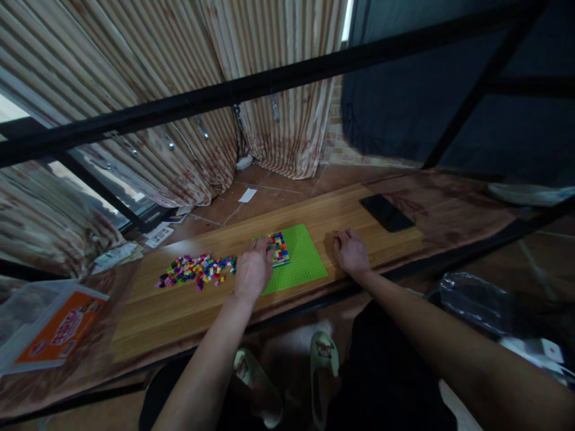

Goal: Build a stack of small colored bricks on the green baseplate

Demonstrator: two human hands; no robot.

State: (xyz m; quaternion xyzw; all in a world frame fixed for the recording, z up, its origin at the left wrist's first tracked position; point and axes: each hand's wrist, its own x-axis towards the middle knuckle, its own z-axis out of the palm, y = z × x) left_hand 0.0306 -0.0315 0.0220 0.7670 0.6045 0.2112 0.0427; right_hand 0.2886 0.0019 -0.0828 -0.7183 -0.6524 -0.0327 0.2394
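Observation:
My left hand (255,266) is over the left part of a green baseplate (308,260). Its fingers are bent and pressed together at the near-left side of a block of multicoloured toy bricks (281,248) built on the plate. Whatever lies between those fingertips is too small or hidden to make out. To the right of the plate, my right hand (351,250) rests on the wooden board (179,320), fingers curled in, with nothing visible in them. A spread-out pile of small loose bricks (193,269) lies left of my left hand.
A black phone-like slab (386,212) lies at the board's right end. At far left stands a clear plastic tub (49,323) with an orange label. A dark metal bar (269,78) crosses in front of striped curtains. A crumpled clear bag (476,299) is at right.

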